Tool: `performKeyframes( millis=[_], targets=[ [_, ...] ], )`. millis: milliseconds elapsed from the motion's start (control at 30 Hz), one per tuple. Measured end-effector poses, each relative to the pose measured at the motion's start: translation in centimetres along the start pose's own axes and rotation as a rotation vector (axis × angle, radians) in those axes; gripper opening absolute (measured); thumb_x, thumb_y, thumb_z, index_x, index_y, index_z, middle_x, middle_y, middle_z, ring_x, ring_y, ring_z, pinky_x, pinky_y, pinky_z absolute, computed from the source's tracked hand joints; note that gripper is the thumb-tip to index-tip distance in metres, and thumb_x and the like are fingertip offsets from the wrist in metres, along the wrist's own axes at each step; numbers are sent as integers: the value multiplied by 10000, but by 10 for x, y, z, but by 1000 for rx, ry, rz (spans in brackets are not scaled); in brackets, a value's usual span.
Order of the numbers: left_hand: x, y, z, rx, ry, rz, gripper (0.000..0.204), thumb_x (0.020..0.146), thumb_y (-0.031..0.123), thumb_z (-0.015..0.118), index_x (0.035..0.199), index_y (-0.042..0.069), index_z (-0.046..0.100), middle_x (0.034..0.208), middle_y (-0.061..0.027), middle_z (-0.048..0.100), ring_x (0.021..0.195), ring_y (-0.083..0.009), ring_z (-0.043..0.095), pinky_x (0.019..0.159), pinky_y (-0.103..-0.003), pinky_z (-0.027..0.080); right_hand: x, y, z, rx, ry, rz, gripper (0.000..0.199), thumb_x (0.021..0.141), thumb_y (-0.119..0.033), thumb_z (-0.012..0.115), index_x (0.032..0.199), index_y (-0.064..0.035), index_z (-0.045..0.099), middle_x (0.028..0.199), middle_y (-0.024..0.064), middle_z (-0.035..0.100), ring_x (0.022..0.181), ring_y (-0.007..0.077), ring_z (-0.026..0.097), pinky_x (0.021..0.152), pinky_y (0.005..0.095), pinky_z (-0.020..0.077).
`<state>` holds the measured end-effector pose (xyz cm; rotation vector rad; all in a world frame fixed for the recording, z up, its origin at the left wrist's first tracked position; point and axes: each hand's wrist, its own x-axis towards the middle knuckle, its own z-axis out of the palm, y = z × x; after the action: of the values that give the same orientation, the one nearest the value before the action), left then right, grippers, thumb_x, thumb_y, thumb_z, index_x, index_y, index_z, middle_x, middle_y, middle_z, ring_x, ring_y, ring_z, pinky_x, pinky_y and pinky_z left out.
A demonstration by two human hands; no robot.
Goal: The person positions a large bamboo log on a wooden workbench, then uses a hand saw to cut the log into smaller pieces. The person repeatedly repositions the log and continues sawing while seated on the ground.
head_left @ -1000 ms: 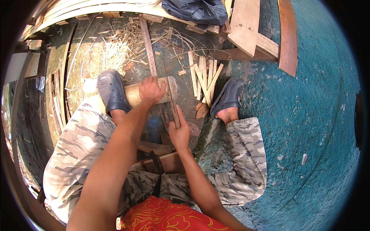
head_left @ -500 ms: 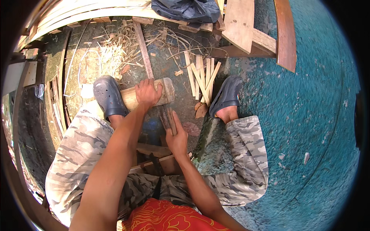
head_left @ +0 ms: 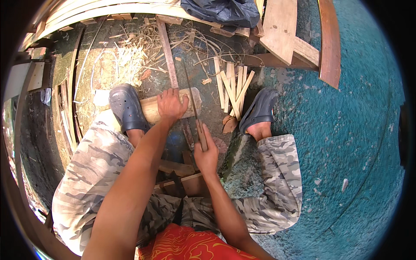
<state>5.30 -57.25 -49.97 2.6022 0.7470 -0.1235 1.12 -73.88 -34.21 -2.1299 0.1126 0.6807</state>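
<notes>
My left hand (head_left: 170, 105) presses down on a pale wooden block (head_left: 150, 109), fingers curled over it and thumb apart. The block lies crosswise, one end beside my left shoe (head_left: 125, 107), over a long narrow wooden strip (head_left: 168, 56). My right hand (head_left: 206, 155) is closed round the straight wooden handle of a long-bladed tool (head_left: 202, 135). Its thin dark blade shows nearly edge-on, pointing away from me and crossing the block's right end. Whether it is a saw or a knife I cannot tell, nor whether the blade touches the block.
Several pale sticks (head_left: 234, 84) lie near my right shoe (head_left: 260, 109). Shavings (head_left: 132, 58) and curled strips litter the floor ahead. Beyond are stacked boards (head_left: 117, 9), a black plastic bag (head_left: 221, 12) and angled planks (head_left: 281, 30). Rough blue concrete (head_left: 338, 143) spreads to the right.
My right hand has shifted slightly right with the tool, whose long blade now shows across the block's end. My left hand stays on the block. The whole view has moved a little.
</notes>
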Motion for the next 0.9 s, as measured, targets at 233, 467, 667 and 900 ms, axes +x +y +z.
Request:
performKeyframes(
  millis=[233,467,667,900],
  targets=[
    [-2,3,-6,9,-32,-4,440,915,426,535,1078,46,687,998,-119,646,1020,-293,587,925,-479,387,2,12,7,-17,-27,-46,617,878,7,555,1490,-31,489,1310,269,642,1194,278,664,960,354,508],
    [-7,0,1,-26,10,17,422,934,394,550,1146,49,668,1036,-130,640,1036,-307,582,936,-495,389,-65,-8,-26,-108,70,-353,650,869,5,543,1512,-47,461,1266,257,671,978,353,740,853,353,551],
    [4,3,-11,-11,-5,13,419,916,407,537,1076,50,690,1034,-120,652,1029,-296,585,919,-485,393,75,18,46,-72,76,-271,601,876,-26,585,1469,-79,508,1129,321,665,1040,499,647,845,486,538],
    [-7,-2,3,-35,20,20,431,919,407,526,1102,51,685,1060,-125,651,1056,-293,577,923,-486,392,-106,7,-36,-78,-38,-29,600,879,49,551,1474,3,496,1392,203,620,1288,266,607,1037,341,469]
  ],
)
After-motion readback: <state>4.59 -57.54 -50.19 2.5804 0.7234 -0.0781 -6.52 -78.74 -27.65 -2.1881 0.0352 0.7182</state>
